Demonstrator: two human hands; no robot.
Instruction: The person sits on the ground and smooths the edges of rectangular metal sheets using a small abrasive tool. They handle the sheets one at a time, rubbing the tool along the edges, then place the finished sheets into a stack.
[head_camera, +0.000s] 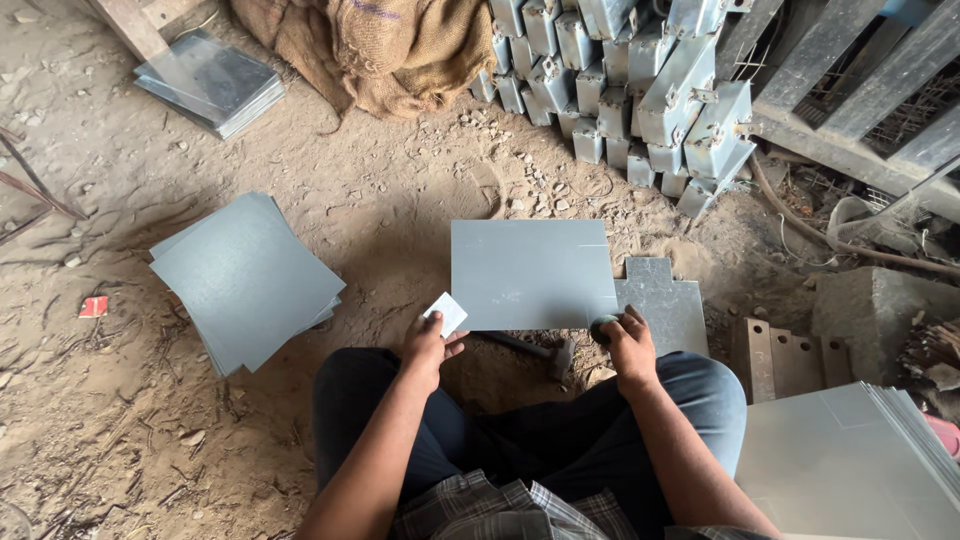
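The left hand (428, 345) pinches a small white card (446, 312) between thumb and fingers, just off the near left corner of a grey sheet (530, 272) lying flat on the dirt floor (120, 420). The right hand (628, 345) is clenched around a dark tool (603, 328) at the sheet's near right corner. A hammer (540, 350) lies near the knees. 1 sheet stack (245, 280) sits left, and metal boxes (640, 90) are piled beyond.

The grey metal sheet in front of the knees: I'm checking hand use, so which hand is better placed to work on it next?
Probably the right hand: it rests at the corner of the grey sheet, gripping a small dark object. The left hand holds a small white card beside the sheet's edge.
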